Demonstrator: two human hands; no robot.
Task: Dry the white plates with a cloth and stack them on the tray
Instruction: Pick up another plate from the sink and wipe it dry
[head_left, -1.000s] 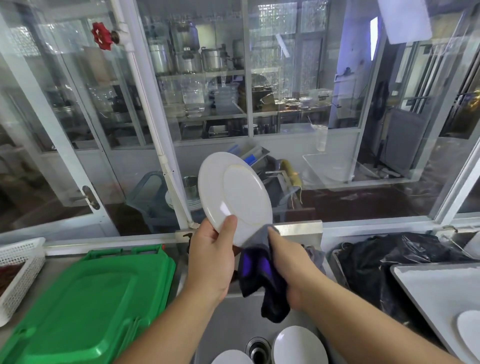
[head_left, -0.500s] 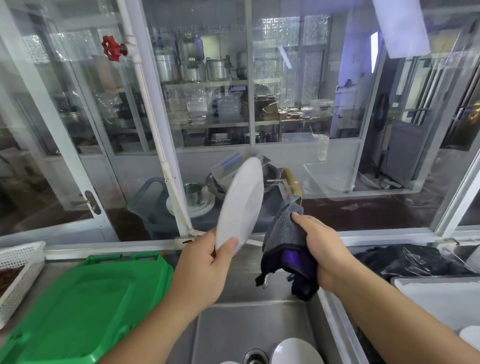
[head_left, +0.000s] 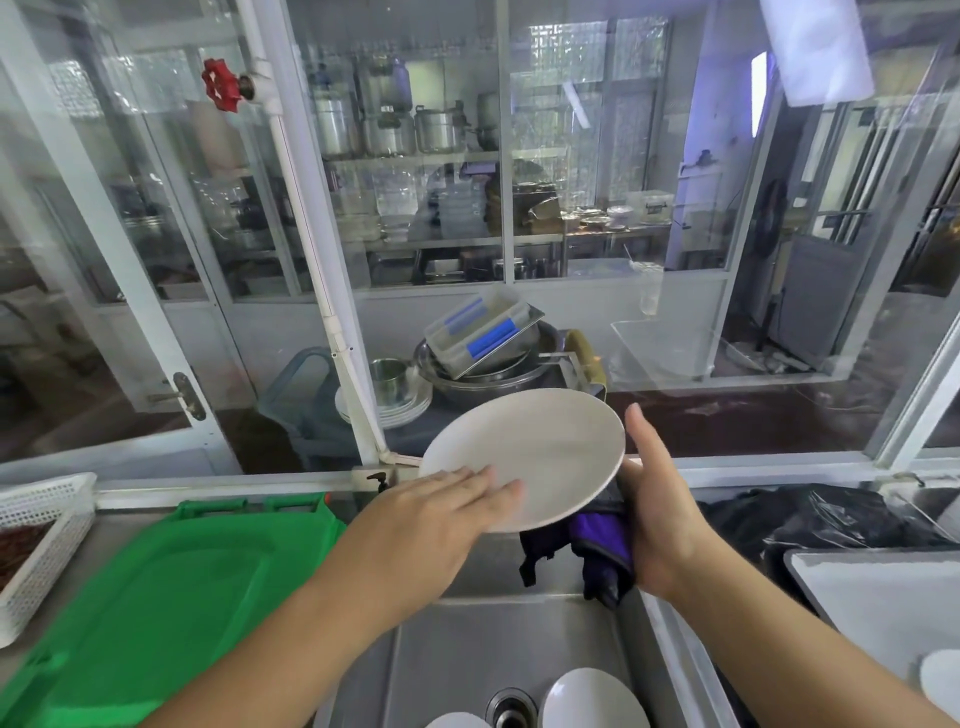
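A: State the position of the plate (head_left: 524, 457).

B: The plate was held above the sink (head_left: 467, 649), tilted nearly flat with its face toward the camera. Half a second earlier it stood almost edge-on and upright; a full second earlier it faced the camera, upright.

A: Left hand (head_left: 431, 519)?

B: It lay on the near left rim of the plate with fingers straight and spread flat on the surface. Earlier it pinched the rim from below with thumb and fingers.

A: Right hand (head_left: 660, 519)?

B: It supported the right edge of the plate from beneath, thumb raised beside the rim, palm pressing the dark cloth (head_left: 597, 551) against the underside. Whether its fingers curled round the cloth could not be determined; they were hidden. Half a second earlier that hand held the cloth apart from the plate, to the right.

A: Other plates?

B: Two more white plates (head_left: 592, 701) lay in the sink beside the drain (head_left: 511, 709). One plate edge (head_left: 943, 680) showed on the grey tray (head_left: 883, 597) at far right.

A: Surroundings?

B: A green board (head_left: 156, 597) lay left of the sink, a white basket (head_left: 41, 530) beyond it, and a black bag (head_left: 810, 514) behind the tray.
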